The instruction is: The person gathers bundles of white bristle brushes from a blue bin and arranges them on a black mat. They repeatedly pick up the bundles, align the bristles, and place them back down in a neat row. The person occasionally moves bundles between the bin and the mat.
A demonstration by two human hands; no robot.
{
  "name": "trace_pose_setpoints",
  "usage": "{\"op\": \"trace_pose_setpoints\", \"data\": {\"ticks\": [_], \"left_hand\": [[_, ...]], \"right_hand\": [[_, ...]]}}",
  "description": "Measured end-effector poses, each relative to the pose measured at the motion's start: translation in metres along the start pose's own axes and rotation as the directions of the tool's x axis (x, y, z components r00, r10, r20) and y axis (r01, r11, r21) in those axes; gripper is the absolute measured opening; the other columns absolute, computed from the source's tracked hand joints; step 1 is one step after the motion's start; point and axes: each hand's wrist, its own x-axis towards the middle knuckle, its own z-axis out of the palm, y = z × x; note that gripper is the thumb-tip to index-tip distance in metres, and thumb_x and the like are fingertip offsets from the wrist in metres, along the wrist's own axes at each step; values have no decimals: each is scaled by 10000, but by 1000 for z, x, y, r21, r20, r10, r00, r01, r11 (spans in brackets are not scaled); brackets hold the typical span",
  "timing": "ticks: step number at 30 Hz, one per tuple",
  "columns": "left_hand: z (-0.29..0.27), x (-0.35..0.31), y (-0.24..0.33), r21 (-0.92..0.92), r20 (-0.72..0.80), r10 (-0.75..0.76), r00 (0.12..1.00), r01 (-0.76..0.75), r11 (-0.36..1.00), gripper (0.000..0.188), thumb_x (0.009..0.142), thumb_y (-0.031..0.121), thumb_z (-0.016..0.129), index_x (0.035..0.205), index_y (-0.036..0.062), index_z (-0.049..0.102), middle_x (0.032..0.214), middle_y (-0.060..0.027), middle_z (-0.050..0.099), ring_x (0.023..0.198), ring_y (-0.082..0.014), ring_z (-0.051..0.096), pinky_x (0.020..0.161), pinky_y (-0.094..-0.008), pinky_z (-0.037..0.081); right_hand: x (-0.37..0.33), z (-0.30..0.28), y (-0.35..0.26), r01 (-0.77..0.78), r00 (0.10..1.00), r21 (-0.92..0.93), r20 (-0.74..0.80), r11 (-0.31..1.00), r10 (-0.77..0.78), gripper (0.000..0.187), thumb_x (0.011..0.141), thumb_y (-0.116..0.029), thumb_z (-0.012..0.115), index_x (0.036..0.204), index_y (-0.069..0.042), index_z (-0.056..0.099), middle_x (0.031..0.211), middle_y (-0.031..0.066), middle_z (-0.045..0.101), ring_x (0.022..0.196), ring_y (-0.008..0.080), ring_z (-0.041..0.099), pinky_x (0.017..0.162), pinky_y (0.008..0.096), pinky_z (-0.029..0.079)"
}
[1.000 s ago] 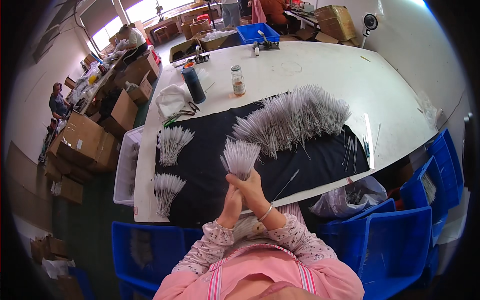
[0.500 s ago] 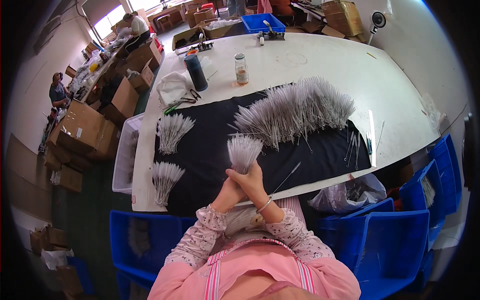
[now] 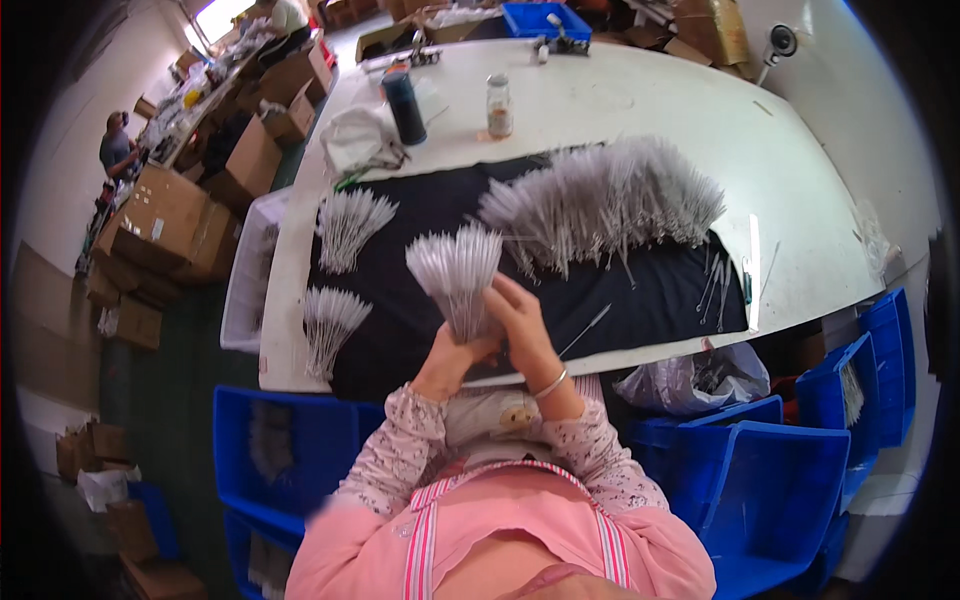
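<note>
A bundle of thin wire brushes with white bristles [image 3: 456, 262] stands nearly upright before me, bristle ends up and fanned out. My left hand [image 3: 447, 362] is closed round its lower wire ends, which are mostly hidden. Against the bundle's right side rest the fingers of my right hand [image 3: 524, 322], curled on the wires. Two smaller brush bundles, an upper one [image 3: 352, 228] and a lower one [image 3: 334, 325], lie on the black cloth [image 3: 400, 215] to the left. A large heap of the same brushes [image 3: 610, 205] covers its far right part.
One loose brush [image 3: 588, 328] lies right of my hands, with several more [image 3: 714, 290] near the cloth's right edge. Farther back on the white table [image 3: 620, 90] stand a dark bottle [image 3: 404, 108] and a glass jar [image 3: 499, 108]. Blue bins [image 3: 770, 500] flank me.
The bundle has shifted left and its bristle ends have spread wider. My right hand has loosened from around my left and now sits at the bundle's side. The whole view has moved slightly.
</note>
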Motion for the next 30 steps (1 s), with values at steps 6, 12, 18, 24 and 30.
{"op": "trace_pose_setpoints", "data": {"ticks": [6,12,18,24,30], "left_hand": [[-3,-15,19,-216,30,-188,982,190,958,289,768,-35,660,1038,39,590,829,-70,626,674,-172,603,543,-274,483],[-26,-12,5,-331,115,-145,983,176,927,333,795,-24,666,1106,61,580,946,-79,632,778,-193,604,513,-228,432],[-25,-12,6,-429,54,-41,998,60,901,327,808,0,658,1122,43,579,1012,-80,630,769,-155,586,530,-213,421],[-32,-11,8,-393,-51,-46,998,23,919,324,806,-31,633,1120,30,581,986,-79,645,765,-154,611,530,-218,429],[-35,-11,4,-339,-211,6,977,-79,937,316,775,-51,659,1076,29,603,962,-63,660,743,-133,617,536,-230,443]], "right_hand": [[5,-4,-8,-111,992,-55,59,992,114,282,876,-66,618,1138,23,565,1022,67,643,852,112,613,733,248,499],[16,0,3,-29,999,-146,33,989,34,206,847,-72,668,1033,3,618,891,42,667,701,78,590,601,213,462],[22,-4,3,-143,990,-76,5,987,144,186,865,-155,658,972,-4,649,695,-2,590,509,58,497,471,200,400],[31,-1,6,-138,990,-98,-5,986,138,183,859,-177,669,878,4,678,598,-21,527,513,53,485,482,198,403],[33,4,12,-65,998,-218,-40,974,58,166,822,-150,701,774,-4,638,616,4,565,471,47,469,429,188,353]]}}
